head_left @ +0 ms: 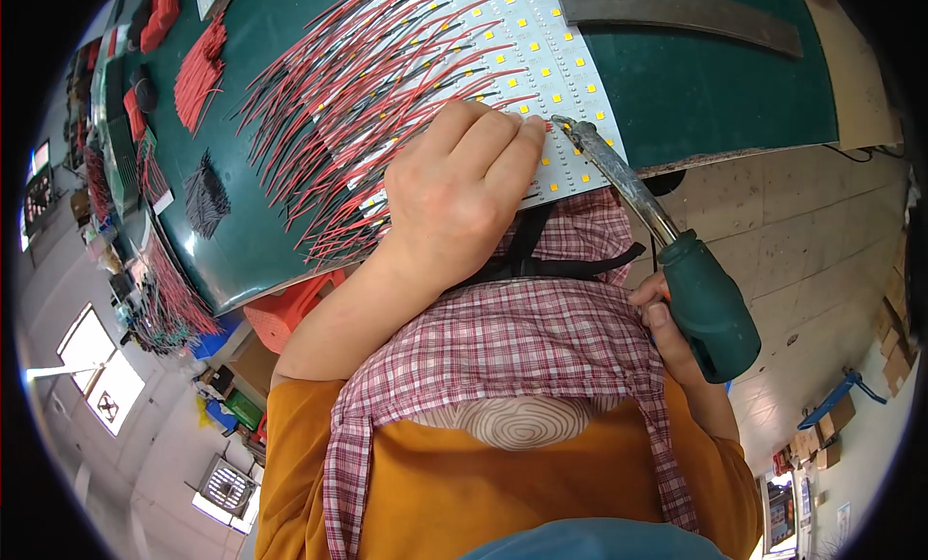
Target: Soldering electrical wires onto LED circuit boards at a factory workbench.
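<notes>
A white LED board (570, 72) with yellow chips lies on the green tabletop, many red and black wires (338, 106) fanning out leftward from it. My left hand (462, 178) rests over the board, fingers closed and pinched on a red wire (548, 127) whose end shows just past the fingertips. My right hand (672, 333) grips a soldering iron (710, 304) by its green handle, partly hidden behind it. The iron's dark tip meets the board right beside the pinched wire; whether it touches the wire I cannot tell.
A curved grey metal strip (681, 17) lies at the far right of the green table (720, 101). Bundles of red wires (200, 74) and black wires (206, 198) sit on the left. A red plastic stool (290, 309) stands below the table edge.
</notes>
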Demonstrator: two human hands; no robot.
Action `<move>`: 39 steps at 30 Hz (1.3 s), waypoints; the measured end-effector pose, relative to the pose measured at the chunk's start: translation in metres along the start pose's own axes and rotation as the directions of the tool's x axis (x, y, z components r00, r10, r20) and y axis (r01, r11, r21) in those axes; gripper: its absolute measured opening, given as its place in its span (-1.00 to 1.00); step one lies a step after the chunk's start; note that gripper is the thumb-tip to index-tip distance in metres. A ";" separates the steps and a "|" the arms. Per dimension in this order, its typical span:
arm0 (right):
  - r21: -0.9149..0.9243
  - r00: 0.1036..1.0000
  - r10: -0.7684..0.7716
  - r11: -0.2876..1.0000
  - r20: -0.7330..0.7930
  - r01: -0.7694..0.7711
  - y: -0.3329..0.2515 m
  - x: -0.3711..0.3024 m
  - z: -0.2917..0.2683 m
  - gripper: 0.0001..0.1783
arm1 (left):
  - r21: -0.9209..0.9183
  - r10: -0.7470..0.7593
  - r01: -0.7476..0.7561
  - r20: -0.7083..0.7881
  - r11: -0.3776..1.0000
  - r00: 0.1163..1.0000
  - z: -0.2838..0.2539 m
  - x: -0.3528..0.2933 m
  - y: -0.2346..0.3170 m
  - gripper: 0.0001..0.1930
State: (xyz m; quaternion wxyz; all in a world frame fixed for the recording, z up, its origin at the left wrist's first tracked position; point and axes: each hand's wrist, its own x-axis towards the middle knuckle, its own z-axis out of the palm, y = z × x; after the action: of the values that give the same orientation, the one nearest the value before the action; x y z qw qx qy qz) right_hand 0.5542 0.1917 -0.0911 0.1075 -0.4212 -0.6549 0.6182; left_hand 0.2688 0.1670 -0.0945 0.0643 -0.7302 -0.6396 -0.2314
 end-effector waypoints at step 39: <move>-0.376 0.991 -0.043 0.922 0.126 0.088 0.000 -0.006 -0.010 -0.84 | -0.111 -0.151 0.152 0.017 0.982 0.988 -0.008 -0.003 0.011 -0.74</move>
State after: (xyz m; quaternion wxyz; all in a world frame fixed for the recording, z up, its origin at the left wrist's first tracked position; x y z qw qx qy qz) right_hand 0.5642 0.1948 -0.0872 0.0063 -0.3753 -0.7813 0.4987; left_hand 0.2768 0.1595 -0.0862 0.0027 -0.6827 -0.6796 -0.2683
